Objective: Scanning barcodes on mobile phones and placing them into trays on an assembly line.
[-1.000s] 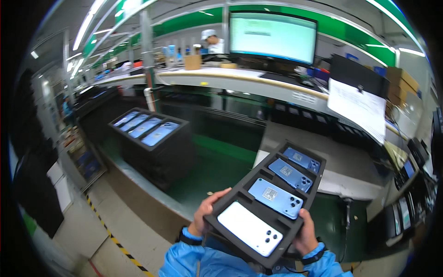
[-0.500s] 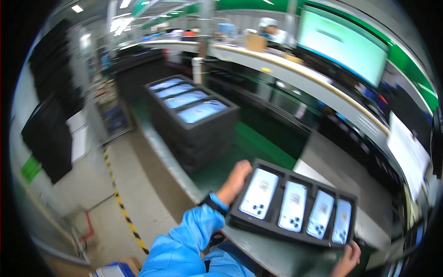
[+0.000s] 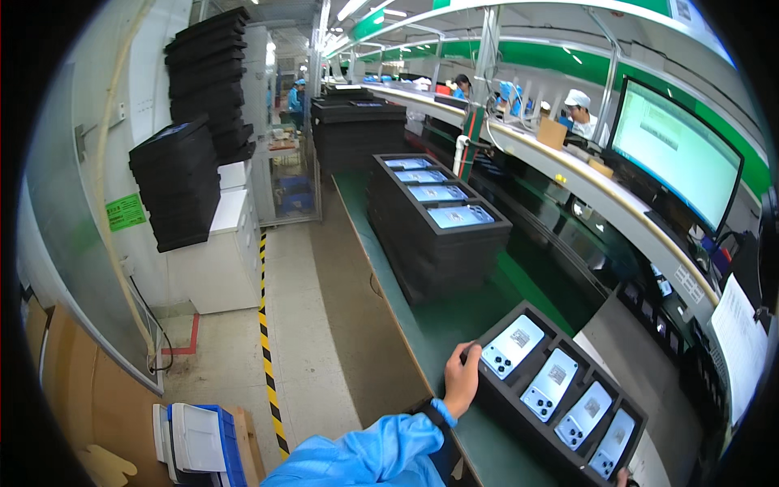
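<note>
A black foam tray (image 3: 497, 398) with several pale blue phones (image 3: 550, 385) in separate slots is at the lower right, angled over the green bench. The phones lie with their camera clusters upward. My left hand (image 3: 462, 377) is closed around the tray's left end, thumb over the rim. Of my right hand (image 3: 623, 477) only a bit of finger shows, against the tray's near right corner. Beyond the tray stands a tall stack of black foam trays (image 3: 430, 243), its top one holding phones (image 3: 461, 216).
Another stack of black trays (image 3: 357, 130) stands farther back on the bench (image 3: 381, 284). More trays (image 3: 174, 187) are piled on a white cabinet (image 3: 219, 260). A monitor (image 3: 677, 154) and shelf border the right. Blue and white bins (image 3: 203, 438) sit lower left.
My view has swung left, showing more of the aisle and the piled trays. The held tray now appears lower and farther right, more steeply angled, with my left hand still on it.
</note>
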Demonstrator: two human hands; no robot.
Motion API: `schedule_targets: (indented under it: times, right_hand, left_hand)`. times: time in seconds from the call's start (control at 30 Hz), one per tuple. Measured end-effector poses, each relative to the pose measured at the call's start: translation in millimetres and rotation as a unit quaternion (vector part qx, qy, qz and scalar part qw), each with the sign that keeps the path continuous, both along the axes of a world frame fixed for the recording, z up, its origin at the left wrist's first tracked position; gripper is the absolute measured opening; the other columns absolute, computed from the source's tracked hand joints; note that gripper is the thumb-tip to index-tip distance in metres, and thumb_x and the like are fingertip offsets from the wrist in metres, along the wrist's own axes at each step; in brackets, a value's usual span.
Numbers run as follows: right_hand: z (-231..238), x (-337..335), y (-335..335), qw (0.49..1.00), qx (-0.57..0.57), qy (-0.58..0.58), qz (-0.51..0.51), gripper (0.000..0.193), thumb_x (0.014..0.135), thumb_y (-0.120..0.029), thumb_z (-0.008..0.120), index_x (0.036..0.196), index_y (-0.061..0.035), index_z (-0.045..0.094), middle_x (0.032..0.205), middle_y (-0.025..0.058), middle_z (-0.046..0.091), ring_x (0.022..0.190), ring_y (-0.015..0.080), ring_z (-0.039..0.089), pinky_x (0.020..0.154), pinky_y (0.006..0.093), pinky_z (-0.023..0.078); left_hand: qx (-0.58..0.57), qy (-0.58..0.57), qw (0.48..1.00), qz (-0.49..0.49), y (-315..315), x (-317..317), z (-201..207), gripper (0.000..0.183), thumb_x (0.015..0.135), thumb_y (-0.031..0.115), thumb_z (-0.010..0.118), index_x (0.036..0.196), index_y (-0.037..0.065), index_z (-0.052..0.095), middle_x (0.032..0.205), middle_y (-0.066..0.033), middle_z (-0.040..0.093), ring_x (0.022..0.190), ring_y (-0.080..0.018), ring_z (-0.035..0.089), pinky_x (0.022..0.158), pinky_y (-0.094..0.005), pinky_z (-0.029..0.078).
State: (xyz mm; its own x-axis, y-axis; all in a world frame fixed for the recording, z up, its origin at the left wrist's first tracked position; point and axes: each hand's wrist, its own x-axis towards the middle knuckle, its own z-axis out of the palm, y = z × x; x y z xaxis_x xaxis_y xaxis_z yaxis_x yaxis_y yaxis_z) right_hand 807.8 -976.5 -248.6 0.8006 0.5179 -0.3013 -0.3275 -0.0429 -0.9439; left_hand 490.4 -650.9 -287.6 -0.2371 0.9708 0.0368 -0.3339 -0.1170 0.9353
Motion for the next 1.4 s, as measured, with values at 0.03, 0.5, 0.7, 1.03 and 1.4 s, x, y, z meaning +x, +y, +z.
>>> schedule_targets:
  times: [0.03,0.5,0.7,1.03,1.4]
  right_hand:
    - [26,-50,1,0.999,-0.018,-0.041,0.011,0.058,0.094,-0.056,0.064,0.122,-0.0051,0.065,0.106,0.0084,0.071,0.091,0.0262,0.068,0.069,0.037,0.056]
    - [74,-154,62,0.96,0.183,-0.197,0.081,0.07,0.095,-0.041,0.066,0.144,0.0038,0.045,0.135,0.0124,0.059,0.123,0.0218,0.058,0.106,0.0356,0.044]
    - [51,-109,48,0.968,0.186,-0.148,0.078,0.069,0.092,-0.045,0.065,0.139,0.0041,0.051,0.127,0.0115,0.063,0.115,0.0213,0.062,0.097,0.0347,0.05]
    - [17,-50,-9,0.781,-0.219,-0.53,-0.249,0.048,0.087,-0.015,0.07,0.131,-0.0009,0.06,0.122,0.0158,0.065,0.116,0.0345,0.058,0.107,0.043,0.041]
    - [23,1,-63,0.969,-0.165,-0.136,-0.125,0.05,0.086,-0.018,0.07,0.13,0.0009,0.058,0.082,0.011,0.067,0.068,0.0245,0.069,0.064,0.034,0.056]
  left_hand:
    - [0.0,0.043,0.999,0.023,20,0,-4,0.04,0.099,0.035,0.06,0.11,-0.003,0.068,0.097,-0.0188,0.071,0.095,-0.0286,0.066,0.087,-0.0368,0.049]
    - [0.025,-0.117,0.993,-0.011,160,-22,-26,0.024,0.092,0.033,0.061,0.089,0.009,0.065,0.088,-0.0007,0.058,0.087,-0.0156,0.053,0.082,-0.0349,0.045]
    - [0.01,-0.152,0.985,-0.086,97,-24,15,0.019,0.097,0.02,0.055,0.098,0.002,0.061,0.092,-0.0035,0.058,0.088,-0.0146,0.054,0.082,-0.0317,0.044]
    - [0.205,0.249,0.946,-0.035,78,-77,58,0.007,0.098,0.007,0.059,0.101,0.002,0.063,0.095,-0.0016,0.058,0.089,-0.012,0.054,0.083,-0.0279,0.046]
    - [0.761,0.305,0.489,-0.297,23,163,190,0.014,0.072,0.004,0.07,0.082,0.006,0.061,0.081,-0.0102,0.06,0.076,-0.0298,0.06,0.069,-0.0405,0.049]
